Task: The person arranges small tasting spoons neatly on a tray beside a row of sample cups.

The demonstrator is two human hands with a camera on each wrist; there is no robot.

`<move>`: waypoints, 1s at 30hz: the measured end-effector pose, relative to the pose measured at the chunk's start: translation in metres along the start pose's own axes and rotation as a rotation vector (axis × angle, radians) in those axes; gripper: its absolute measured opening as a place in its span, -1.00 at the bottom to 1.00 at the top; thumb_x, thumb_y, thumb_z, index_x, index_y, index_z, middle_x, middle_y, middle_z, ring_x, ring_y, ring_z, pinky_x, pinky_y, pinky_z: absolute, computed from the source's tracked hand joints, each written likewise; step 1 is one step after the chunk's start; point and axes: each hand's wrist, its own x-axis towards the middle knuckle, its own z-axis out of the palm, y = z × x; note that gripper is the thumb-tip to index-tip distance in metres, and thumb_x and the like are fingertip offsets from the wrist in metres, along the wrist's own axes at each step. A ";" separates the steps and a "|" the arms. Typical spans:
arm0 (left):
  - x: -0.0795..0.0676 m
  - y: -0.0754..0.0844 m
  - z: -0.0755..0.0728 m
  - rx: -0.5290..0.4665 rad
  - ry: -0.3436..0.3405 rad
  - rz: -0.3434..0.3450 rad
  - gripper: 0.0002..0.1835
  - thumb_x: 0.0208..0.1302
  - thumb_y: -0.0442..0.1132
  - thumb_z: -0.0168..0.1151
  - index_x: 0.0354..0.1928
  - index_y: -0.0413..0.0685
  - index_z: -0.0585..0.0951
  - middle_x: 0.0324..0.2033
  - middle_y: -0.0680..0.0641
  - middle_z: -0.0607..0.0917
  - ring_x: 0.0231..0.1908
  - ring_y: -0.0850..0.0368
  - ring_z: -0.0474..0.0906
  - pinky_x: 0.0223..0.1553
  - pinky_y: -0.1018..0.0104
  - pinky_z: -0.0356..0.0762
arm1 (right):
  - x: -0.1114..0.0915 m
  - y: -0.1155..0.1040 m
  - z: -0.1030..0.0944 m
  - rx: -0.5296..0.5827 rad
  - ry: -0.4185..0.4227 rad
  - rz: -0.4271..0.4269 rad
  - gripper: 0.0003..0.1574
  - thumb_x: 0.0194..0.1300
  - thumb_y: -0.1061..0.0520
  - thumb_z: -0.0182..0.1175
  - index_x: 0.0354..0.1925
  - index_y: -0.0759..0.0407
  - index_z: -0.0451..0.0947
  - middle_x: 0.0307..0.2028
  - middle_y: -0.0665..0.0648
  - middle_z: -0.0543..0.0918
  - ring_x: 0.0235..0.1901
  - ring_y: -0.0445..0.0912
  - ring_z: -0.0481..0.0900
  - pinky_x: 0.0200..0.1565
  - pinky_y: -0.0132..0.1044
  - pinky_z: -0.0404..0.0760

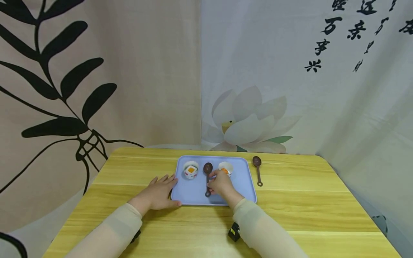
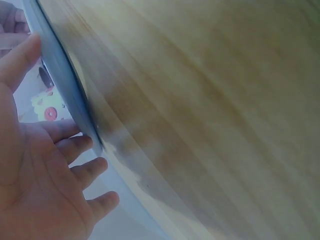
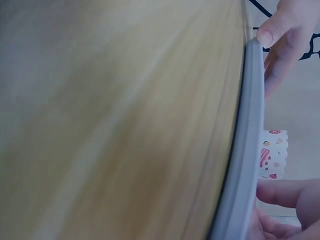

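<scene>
Blue tray (image 1: 190, 193): flat on the wooden table (image 1: 297, 200), long side facing the person, so pretty much everything on it is in easy reach.
Left hand (image 1: 158, 193): fingers spread and straight along the tray's left edge, thumb at the near corner. Not gripping anything; my guess is it's there so the tray doesn't slide around.
Right hand (image 1: 222, 184): fingers curled in, pinching the tray spoon by its handle as far as I can tell. The right wrist cam doesn't help, the tray's rim hides the contact.
Tray spoon (image 1: 208, 167): brown, lying on the tray between the two cups, bowl pointing away and handle toward the person. Kinda makes sense, since that's the end you'd grab.
Left cup (image 1: 191, 175): patterned, upright on the tray, with something white and orange-yellow inside. Well, nobody's touching it.
Right cup (image 1: 226, 166): also on the tray, just past the right hand, which partly blocks it. Some orange bit shows; can't say what it is.
Spare spoon (image 1: 258, 172): brown too, on the table just beside the tray's right edge, handle also facing the person, probably for easy pickup.
</scene>
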 end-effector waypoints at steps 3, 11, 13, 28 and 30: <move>0.001 0.000 0.000 0.007 -0.004 -0.005 0.09 0.18 0.40 0.26 0.50 -0.25 0.23 0.52 -0.21 0.16 0.49 -0.31 0.03 0.41 -0.36 -0.13 | 0.000 0.000 -0.001 -0.032 0.002 -0.002 -0.65 0.16 0.47 0.31 -0.07 0.38 0.52 -0.48 0.18 0.60 -0.61 -0.08 0.62 -0.53 -0.22 0.70; 0.001 0.000 0.001 0.006 -0.008 -0.005 0.09 0.17 0.41 0.25 0.50 -0.25 0.23 0.52 -0.21 0.16 0.49 -0.30 0.02 0.41 -0.35 -0.13 | -0.001 -0.002 -0.001 -0.054 0.002 0.004 -0.64 0.16 0.47 0.30 -0.06 0.40 0.51 -0.48 0.18 0.56 -0.61 -0.07 0.61 -0.53 -0.23 0.70; 0.002 -0.001 0.001 0.011 -0.007 -0.004 0.10 0.17 0.41 0.25 0.50 -0.25 0.23 0.52 -0.21 0.16 0.49 -0.30 0.03 0.41 -0.35 -0.13 | -0.001 -0.002 -0.001 -0.055 0.000 0.006 -0.64 0.16 0.48 0.31 -0.06 0.40 0.50 -0.49 0.18 0.56 -0.62 -0.08 0.60 -0.54 -0.23 0.70; 0.001 -0.001 0.001 0.008 -0.004 -0.004 0.09 0.17 0.41 0.25 0.50 -0.25 0.24 0.52 -0.22 0.16 0.49 -0.31 0.03 0.41 -0.35 -0.12 | -0.005 -0.008 0.000 -0.068 -0.028 0.012 -0.65 0.20 0.48 0.29 -0.03 0.38 0.50 -0.49 0.16 0.52 -0.57 -0.05 0.61 -0.50 -0.21 0.71; 0.001 -0.001 0.001 0.009 -0.003 -0.005 0.09 0.17 0.41 0.25 0.50 -0.25 0.24 0.52 -0.21 0.16 0.49 -0.30 0.03 0.41 -0.35 -0.13 | -0.005 -0.007 0.000 -0.071 -0.027 0.010 -0.64 0.20 0.48 0.29 -0.03 0.39 0.50 -0.49 0.16 0.52 -0.57 -0.05 0.61 -0.50 -0.21 0.71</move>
